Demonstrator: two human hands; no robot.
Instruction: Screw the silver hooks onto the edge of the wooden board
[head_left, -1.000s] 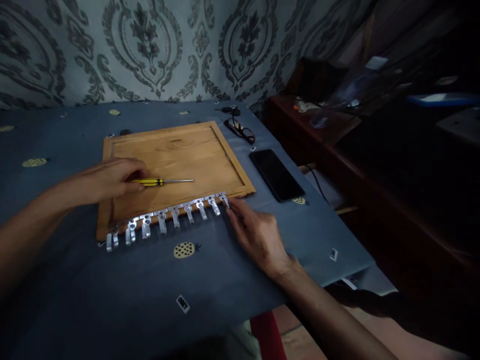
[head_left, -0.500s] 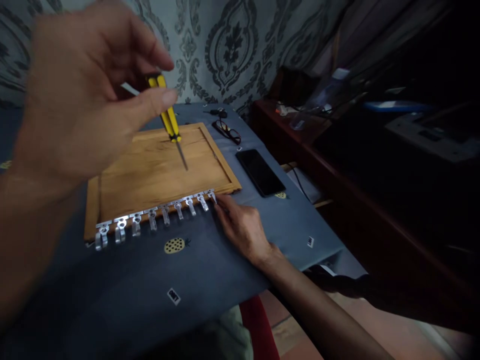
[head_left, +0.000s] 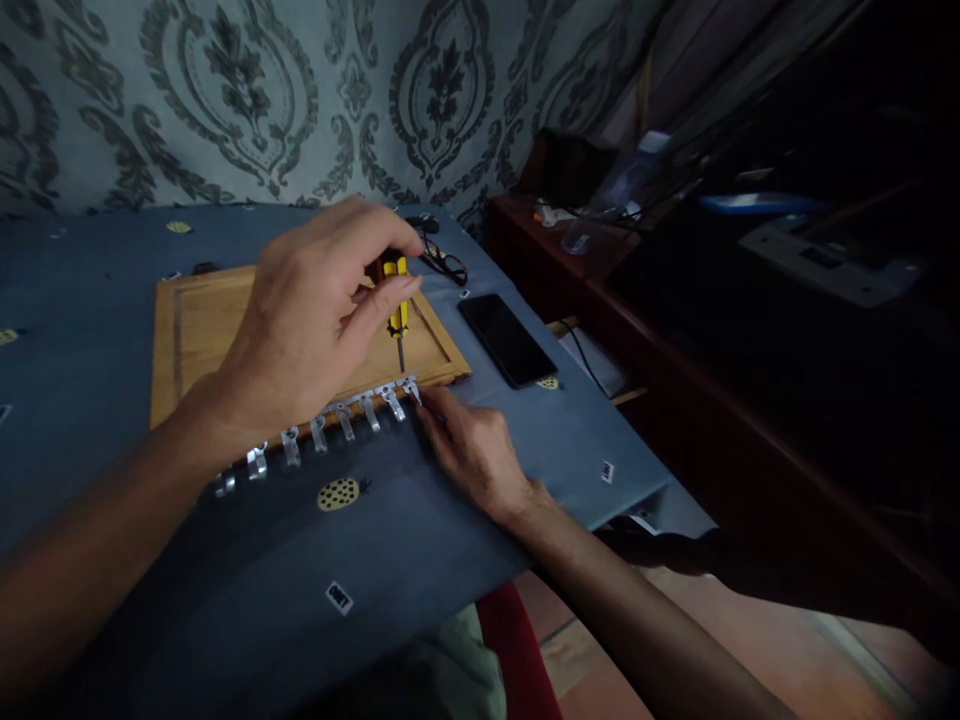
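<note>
A yellow and black screwdriver (head_left: 397, 305) is pinched in my left hand (head_left: 322, 300), its shaft pointing down just above the right end of a metal hook strip (head_left: 366, 405). The strip, with several clear hooks, runs along the near edge of a framed wooden board (head_left: 202, 310). My right hand (head_left: 480, 450) has its fingertips closed at the rightmost hook, by the board's near right corner. My left hand and forearm hide part of the board and strip. Whether the screwdriver tip touches the strip, I cannot tell.
A black phone (head_left: 508, 340) lies right of the board, with eyeglasses (head_left: 446, 262) behind it. The blue cloth-covered table (head_left: 465, 560) ends at the front right. A dark red desk (head_left: 645, 330) stands to the right, holding a clear bottle (head_left: 622, 185).
My left hand has moved right and down, bringing the screwdriver from above the board to the strip's right end. My right hand stays at the last hook. The view has shifted slightly.
</note>
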